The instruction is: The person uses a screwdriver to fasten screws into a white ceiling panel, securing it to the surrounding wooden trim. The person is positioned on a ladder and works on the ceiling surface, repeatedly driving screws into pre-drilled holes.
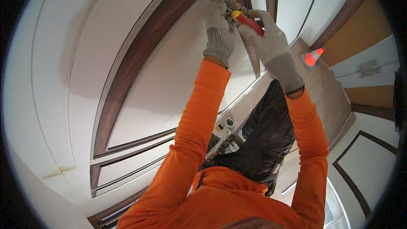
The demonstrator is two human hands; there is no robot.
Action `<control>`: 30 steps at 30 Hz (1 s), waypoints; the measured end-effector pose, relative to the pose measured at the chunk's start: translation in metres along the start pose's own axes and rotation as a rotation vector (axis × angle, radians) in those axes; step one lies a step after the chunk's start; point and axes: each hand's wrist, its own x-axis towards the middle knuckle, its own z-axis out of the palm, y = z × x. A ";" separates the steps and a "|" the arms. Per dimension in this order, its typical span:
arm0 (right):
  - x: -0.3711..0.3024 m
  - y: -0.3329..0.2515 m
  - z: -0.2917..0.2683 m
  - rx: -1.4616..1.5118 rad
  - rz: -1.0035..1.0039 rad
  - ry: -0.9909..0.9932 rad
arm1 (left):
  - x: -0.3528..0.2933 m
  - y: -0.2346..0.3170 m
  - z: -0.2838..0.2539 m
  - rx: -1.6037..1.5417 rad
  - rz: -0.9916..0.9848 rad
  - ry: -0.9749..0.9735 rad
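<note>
Both my hands wear light grey knit gloves and are raised to the upper corner of a white wall panel (169, 76) edged by dark brown wood trim (123, 76). My right hand (273, 42) is wrapped round a screwdriver (251, 23) with a red handle and yellow collar, its front end pointing toward the left glove. Close against the trim, my left hand (219, 27) has curled fingers near the tool's front end. What those fingers pinch is hidden, and the tool's tip cannot be made out.
An orange and white traffic cone (313, 57) stands on the wood-look floor (328, 89) to the right. Below, beside my dark trousers (265, 131), are a round white item (229, 122) and a metal structure (219, 146). More trimmed panels (364, 169) line the right wall.
</note>
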 end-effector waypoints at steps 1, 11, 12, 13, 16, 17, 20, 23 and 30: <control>-0.006 -0.010 0.002 -0.269 -0.213 0.153 | -0.002 0.000 0.003 -0.028 0.024 -0.015; 0.004 0.031 0.032 0.168 -0.025 0.021 | 0.007 -0.007 -0.011 -0.067 0.063 -0.161; -0.003 -0.012 0.019 0.038 0.101 0.064 | 0.005 -0.007 -0.010 -0.044 0.065 -0.121; -0.003 -0.019 0.011 -0.157 0.046 0.041 | 0.003 -0.007 -0.008 -0.022 0.066 -0.080; -0.003 -0.033 0.003 -0.630 -0.033 -0.140 | 0.003 -0.005 -0.011 -0.047 0.027 -0.064; -0.003 -0.030 0.006 -0.432 -0.015 -0.040 | 0.006 -0.006 -0.009 -0.079 0.008 -0.083; 0.002 -0.016 0.014 0.192 0.200 0.064 | 0.006 -0.010 -0.009 -0.049 0.015 -0.112; 0.007 -0.006 0.007 0.515 0.412 -0.073 | 0.007 -0.009 -0.013 0.053 0.051 -0.094; -0.005 -0.025 0.007 -0.653 -0.187 -0.002 | 0.002 -0.007 -0.003 -0.036 0.063 -0.039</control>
